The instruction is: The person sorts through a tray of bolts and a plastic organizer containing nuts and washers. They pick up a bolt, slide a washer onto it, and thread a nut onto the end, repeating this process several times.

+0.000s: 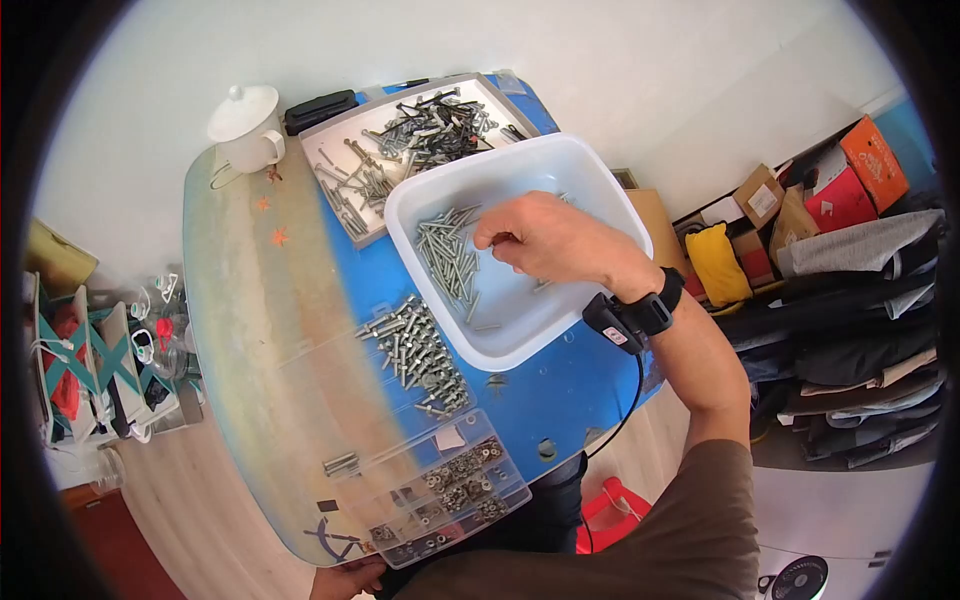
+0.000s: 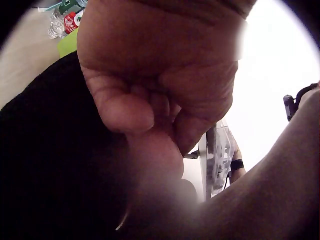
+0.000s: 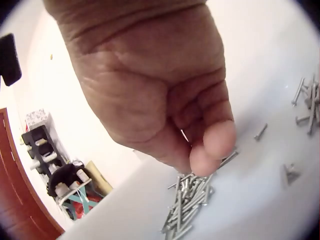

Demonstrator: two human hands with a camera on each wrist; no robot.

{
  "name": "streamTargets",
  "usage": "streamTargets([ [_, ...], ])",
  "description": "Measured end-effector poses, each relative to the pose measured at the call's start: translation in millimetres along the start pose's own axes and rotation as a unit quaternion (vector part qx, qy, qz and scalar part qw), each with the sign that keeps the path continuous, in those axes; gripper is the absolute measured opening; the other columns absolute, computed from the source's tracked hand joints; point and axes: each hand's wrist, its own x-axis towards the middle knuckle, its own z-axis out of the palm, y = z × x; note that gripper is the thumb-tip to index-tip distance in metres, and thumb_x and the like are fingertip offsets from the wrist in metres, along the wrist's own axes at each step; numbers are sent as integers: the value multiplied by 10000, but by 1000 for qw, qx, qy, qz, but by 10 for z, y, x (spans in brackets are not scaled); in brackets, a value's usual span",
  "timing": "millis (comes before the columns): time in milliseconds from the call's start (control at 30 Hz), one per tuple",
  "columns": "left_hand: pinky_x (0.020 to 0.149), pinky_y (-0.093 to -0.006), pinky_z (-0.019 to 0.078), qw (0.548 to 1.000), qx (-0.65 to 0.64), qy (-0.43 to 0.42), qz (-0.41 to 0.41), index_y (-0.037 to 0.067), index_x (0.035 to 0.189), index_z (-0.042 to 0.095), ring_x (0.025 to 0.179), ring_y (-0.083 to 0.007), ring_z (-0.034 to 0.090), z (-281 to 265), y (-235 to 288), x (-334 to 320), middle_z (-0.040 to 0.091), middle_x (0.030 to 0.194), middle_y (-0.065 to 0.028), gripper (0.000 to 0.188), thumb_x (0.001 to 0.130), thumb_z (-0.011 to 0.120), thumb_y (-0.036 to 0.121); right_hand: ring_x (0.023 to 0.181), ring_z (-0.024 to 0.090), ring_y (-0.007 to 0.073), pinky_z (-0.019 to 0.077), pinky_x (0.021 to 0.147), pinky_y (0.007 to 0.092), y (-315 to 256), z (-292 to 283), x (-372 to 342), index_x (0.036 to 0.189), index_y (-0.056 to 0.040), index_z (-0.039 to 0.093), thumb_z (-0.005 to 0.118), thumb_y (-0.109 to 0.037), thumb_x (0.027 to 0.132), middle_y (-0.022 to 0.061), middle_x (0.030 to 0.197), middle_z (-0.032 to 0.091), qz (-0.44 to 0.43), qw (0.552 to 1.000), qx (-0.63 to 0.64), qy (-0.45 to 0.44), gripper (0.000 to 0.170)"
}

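My right hand [image 1: 545, 235] hangs over a white plastic basin [image 1: 490, 352], fingers bent and thumb tip close to the fingertips. Long screws [image 1: 447, 255] lie heaped in the basin below it. In the right wrist view the fingertips [image 3: 215, 150] overlap the far end of the screw pile [image 3: 187, 207]; I cannot tell whether a screw is pinched between them. A loose screw [image 3: 260, 131] lies apart on the basin floor. My left hand [image 1: 350, 578] is low beside the table's near edge, its fingers loosely curled by dark cloth [image 2: 60, 150].
Behind the basin, a shallow box [image 1: 345, 232] holds silver and black screws. Nearer me, hex bolts [image 1: 415, 355] lie heaped beside a clear compartment box [image 1: 517, 493] of nuts and washers. A lidded white mug [image 1: 245, 140] stands far left. A cable [image 1: 625, 415] trails from the right wrist.
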Motion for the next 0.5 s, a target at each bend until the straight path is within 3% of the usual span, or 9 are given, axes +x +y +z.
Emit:
streamTargets([
  [200, 438, -224, 471, 999, 35, 14, -19, -41, 1089, 663, 558, -154, 673, -143, -60, -63, 739, 837, -127, 330, 775, 757, -4, 847, 664, 360, 505, 735, 452, 209, -42, -290, 890, -8, 679, 614, -30, 807, 182, 862, 691, 8, 994, -105, 0, 107],
  [267, 439, -226, 474, 999, 34, 17, -20, -40, 1090, 658, 558, -154, 673, -110, -31, -54, 738, 841, -128, 326, 779, 749, -7, 816, 668, 356, 512, 729, 445, 389, -75, -476, 881, -25, 681, 641, -59, 792, 164, 839, 695, 105, 979, -165, 52, 103],
  [367, 439, -230, 477, 999, 40, 11, -20, -38, 1104, 653, 553, -154, 669, -118, -46, -20, 736, 841, -129, 342, 779, 753, -3, 799, 670, 354, 520, 730, 442, 523, -166, -693, 880, -49, 695, 661, -86, 784, 158, 810, 694, 191, 968, -132, 90, 108],
  [500, 440, -233, 479, 999, 34, 15, -16, -34, 1116, 649, 545, -153, 665, -51, 17, -11, 732, 833, -123, 356, 781, 761, 6, 797, 672, 350, 524, 729, 440, 696, -213, -805, 869, -64, 706, 659, -104, 791, 155, 803, 694, 224, 957, -147, 112, 100],
])
